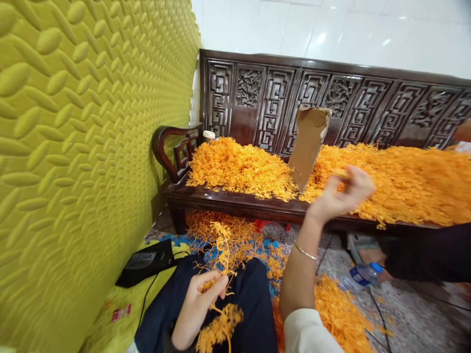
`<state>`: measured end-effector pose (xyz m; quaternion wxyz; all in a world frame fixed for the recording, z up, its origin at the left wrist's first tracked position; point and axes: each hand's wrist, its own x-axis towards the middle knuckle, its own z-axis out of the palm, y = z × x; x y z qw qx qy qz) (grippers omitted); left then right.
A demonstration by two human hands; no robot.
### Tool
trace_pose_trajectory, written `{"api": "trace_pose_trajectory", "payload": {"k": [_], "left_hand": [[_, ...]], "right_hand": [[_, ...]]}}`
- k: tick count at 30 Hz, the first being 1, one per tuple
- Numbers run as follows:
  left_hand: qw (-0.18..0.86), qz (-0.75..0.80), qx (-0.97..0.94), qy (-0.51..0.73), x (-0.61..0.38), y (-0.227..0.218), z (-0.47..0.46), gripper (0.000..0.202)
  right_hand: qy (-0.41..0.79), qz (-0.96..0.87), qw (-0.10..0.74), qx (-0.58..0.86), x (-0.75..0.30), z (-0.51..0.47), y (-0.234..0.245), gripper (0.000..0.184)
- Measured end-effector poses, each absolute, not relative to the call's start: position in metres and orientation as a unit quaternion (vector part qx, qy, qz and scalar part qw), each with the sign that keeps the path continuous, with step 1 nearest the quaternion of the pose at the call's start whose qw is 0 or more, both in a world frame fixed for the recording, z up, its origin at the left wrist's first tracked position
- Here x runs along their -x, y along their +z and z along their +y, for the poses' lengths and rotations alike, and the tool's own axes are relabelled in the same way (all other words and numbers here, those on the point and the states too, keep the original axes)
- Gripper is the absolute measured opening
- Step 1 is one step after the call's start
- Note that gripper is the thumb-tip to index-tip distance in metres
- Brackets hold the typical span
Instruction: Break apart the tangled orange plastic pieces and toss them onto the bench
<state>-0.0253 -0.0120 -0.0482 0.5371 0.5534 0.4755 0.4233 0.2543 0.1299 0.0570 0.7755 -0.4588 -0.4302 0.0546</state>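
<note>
My left hand (200,296) rests on my lap, fingers closed around a bundle of orange plastic sprigs (221,255) that stick up and hang below the fist. Raised in front of the bench, my right hand (342,196) is curled with a small orange piece (342,173) pinched at the fingertips. A thin bracelet (305,253) circles that wrist. A dark carved wooden bench (243,203) carries big heaps of the same orange pieces (239,166).
A torn cardboard piece (309,142) stands between the two heaps. More orange pieces cover the floor (331,304). A yellow padded wall (73,147) is on my left, a black device (147,262) by it. Another person's dark-clothed leg (427,257) and a water bottle (362,274) lie right.
</note>
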Motion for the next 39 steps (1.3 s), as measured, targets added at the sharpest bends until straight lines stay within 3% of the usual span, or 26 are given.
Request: {"api": "trace_pose_trajectory", "payload": {"k": [7, 10, 13, 17, 20, 26, 31, 35, 39], "left_hand": [[0.501, 0.476, -0.567, 0.447, 0.025, -0.041, -0.006, 0.046], [0.506, 0.460, -0.588, 0.431, 0.026, -0.041, -0.005, 0.047], [0.507, 0.448, -0.610, 0.413, 0.027, -0.044, -0.003, 0.049], [0.504, 0.455, -0.617, 0.398, 0.031, -0.050, -0.003, 0.050], [0.493, 0.470, -0.612, 0.403, 0.033, -0.052, -0.005, 0.046], [0.468, 0.472, -0.581, 0.470, 0.028, -0.057, 0.000, 0.021], [0.473, 0.454, -0.595, 0.464, 0.027, -0.054, 0.003, 0.019], [0.529, 0.464, -0.537, 0.465, 0.026, -0.052, 0.002, 0.025], [0.554, 0.475, -0.460, 0.506, 0.011, -0.059, -0.002, 0.037]], "right_hand": [[0.258, -0.553, 0.612, 0.503, -0.212, 0.153, -0.001, 0.038], [0.397, -0.617, 0.531, 0.424, -0.181, 0.127, -0.016, 0.034], [0.526, -0.658, 0.456, 0.286, -0.154, 0.102, -0.012, 0.046], [0.527, -0.689, 0.415, 0.272, -0.136, 0.081, 0.000, 0.030], [0.497, -0.695, 0.420, 0.305, -0.132, 0.071, 0.003, 0.017], [0.534, -0.629, 0.494, 0.272, -0.125, 0.061, -0.005, 0.014], [0.542, -0.598, 0.521, 0.277, -0.124, 0.062, -0.010, 0.029], [0.466, -0.593, 0.559, 0.345, -0.130, 0.064, -0.017, 0.015], [0.394, -0.495, 0.681, 0.370, -0.131, 0.060, -0.035, 0.011]]}}
